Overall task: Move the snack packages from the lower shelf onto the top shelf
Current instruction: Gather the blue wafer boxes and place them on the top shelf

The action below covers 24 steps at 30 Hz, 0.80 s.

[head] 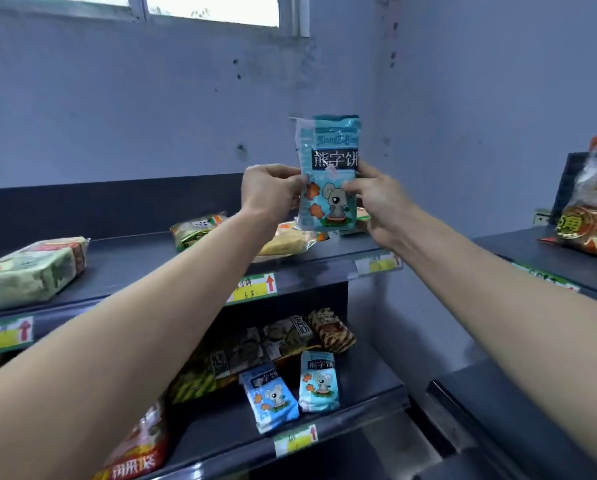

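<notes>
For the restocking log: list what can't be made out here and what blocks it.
Head view:
blue packet: side edges covered by left hand and right hand.
yellow package: mostly behind the left hand and blue packet.
price tag: handwriting blurred.
red bag, lower left: cut by bottom edge.
red package, far right: cut by right edge.

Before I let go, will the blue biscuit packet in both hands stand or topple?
Probably light: left hand and right hand pinch the blue packet by its edges. It holds its shape, so likely fairly stiff. Tall and narrow, it may well tip.
</notes>
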Available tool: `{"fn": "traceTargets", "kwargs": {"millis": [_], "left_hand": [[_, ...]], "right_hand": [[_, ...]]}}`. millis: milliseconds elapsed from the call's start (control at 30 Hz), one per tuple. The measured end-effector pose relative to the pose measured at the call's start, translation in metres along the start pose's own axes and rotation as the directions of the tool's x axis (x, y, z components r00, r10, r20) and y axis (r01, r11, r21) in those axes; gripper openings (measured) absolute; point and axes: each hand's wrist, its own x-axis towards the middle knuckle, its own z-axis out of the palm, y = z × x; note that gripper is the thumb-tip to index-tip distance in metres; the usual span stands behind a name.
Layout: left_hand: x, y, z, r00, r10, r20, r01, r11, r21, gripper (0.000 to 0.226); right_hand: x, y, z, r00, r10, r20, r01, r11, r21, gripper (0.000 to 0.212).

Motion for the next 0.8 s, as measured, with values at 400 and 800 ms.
{"fn": "traceTargets", "kwargs": {"millis": [400, 800], "left_hand": [[0.067, -0.018, -0.008, 0.999, -0.013, -0.047, 0.016, 0.998, 0.068, 0.008], [0.145, -0.029, -0.037, 0.992, -0.108, -0.059, 0.117, 0.975, 0.19, 0.021]], "right_hand": [[0.08, 0.025, 0.012, 0.996, 0.008, 0.084, -0.008, 1.0, -0.009, 0.035], [0.174, 0.039, 0.048, 0.958, 0.117, 0.263, -0.116, 0.993, -0.017, 0.032]]}}
